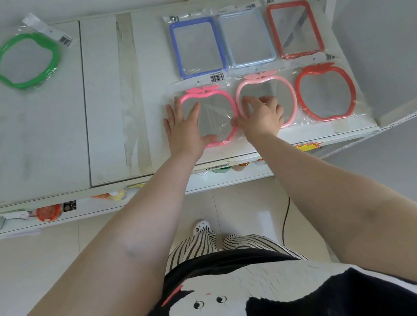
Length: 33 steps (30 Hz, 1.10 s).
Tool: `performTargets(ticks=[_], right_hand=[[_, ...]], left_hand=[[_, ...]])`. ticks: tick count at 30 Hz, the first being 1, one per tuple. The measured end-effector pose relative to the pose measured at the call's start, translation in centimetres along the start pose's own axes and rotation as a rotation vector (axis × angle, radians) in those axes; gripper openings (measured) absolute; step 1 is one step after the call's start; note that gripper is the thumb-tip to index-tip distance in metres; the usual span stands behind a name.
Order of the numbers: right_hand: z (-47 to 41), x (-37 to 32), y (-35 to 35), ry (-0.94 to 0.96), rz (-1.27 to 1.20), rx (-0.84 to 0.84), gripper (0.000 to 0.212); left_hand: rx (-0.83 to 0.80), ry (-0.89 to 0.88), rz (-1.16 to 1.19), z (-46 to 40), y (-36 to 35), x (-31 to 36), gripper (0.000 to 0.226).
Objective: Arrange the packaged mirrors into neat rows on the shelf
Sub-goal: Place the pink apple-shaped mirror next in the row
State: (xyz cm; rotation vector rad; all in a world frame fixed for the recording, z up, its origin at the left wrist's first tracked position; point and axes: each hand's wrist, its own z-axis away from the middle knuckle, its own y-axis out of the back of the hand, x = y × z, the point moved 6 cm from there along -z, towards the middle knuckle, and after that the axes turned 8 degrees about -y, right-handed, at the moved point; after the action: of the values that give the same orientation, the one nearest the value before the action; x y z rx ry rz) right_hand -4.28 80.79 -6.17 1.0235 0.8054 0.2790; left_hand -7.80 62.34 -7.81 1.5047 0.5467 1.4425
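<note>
The white shelf (37, 145) carries seven packaged mirrors. Six sit at two o'clock in two rows of three: rectangular ones behind, blue (197, 47), pale blue (247, 37) and red (295, 29), long axes running front to back; apple-shaped ones in front, hot pink (215, 94), light pink (288, 91) and red (326, 91), leaf tops pointing to twelve. A green mirror (25, 60) lies alone at ten o'clock. The left hand (186, 128) rests flat on the hot pink mirror, fingers spread. The right hand (261, 117) has fingers curled, pinching the light pink mirror's rim.
</note>
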Motion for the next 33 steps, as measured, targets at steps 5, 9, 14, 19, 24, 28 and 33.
performTargets(ticks=[5, 9, 14, 19, 24, 28, 33], right_hand=[[0.1, 0.3, -0.2, 0.008, -0.019, 0.020, 0.041], [0.1, 0.5, -0.1, 0.026, -0.016, 0.002, 0.045], [0.1, 0.1, 0.2, 0.019, -0.015, -0.036, 0.043], [0.6, -0.5, 1.4, 0.040, -0.063, -0.032, 0.051], [2.2, -2.0, 1.8, 0.136, -0.183, -0.156, 0.042], [4.4, -3.6, 0.9, 0.178, -0.270, -0.304, 0.030], [8.4, -6.2, -2.2, 0.276, -0.221, -0.440, 0.026]], left_hand=[[0.016, 0.025, -0.008, -0.2, 0.2, 0.2, 0.096], [0.009, 0.030, 0.013, -0.3, 0.3, 0.3, 0.097], [-0.005, 0.015, -0.042, -0.3, 0.4, 0.5, 0.092], [0.081, 0.025, -0.007, 0.0, 2.0, 0.8, 0.077], [0.172, 0.142, 0.201, 1.6, 4.5, 0.5, 0.055], [0.257, 0.337, 0.483, 5.8, 6.1, -1.9, 0.046], [0.347, 0.531, 0.578, 12.2, 7.8, -6.5, 0.043]])
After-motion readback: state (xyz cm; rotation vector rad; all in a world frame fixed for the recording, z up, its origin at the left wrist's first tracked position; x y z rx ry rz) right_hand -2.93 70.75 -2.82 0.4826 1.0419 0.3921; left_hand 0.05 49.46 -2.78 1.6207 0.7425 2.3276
